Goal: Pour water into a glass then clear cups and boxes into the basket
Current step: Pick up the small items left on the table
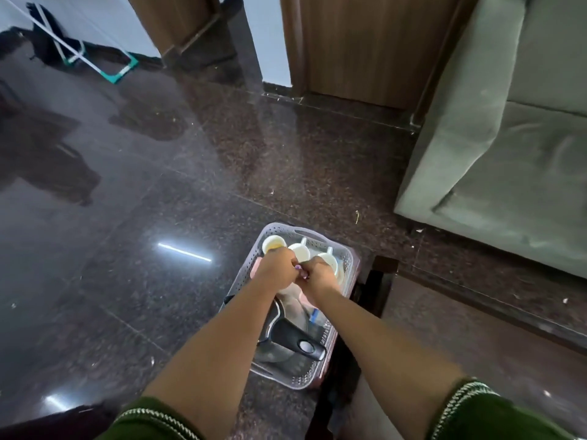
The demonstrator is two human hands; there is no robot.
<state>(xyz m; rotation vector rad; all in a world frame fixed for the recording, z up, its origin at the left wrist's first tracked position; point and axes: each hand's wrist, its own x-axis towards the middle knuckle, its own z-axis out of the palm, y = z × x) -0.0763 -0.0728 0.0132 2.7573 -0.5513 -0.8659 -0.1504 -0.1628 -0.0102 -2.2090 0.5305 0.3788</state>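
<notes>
No writing or brand could be read anywhere. Both hands, the left hand [275,270] and right hand [318,277], were curled together over the perforated grey basket [346,252], seemingly pinching something small and purplish between them. Three white cups [300,250] and a black-handled kettle [292,339] sat inside it, above the dark floor [158,185].

Dim indoor light, bright glare streaks on polished floor [178,173], soft motion blur, wide-angle edge bending
</notes>
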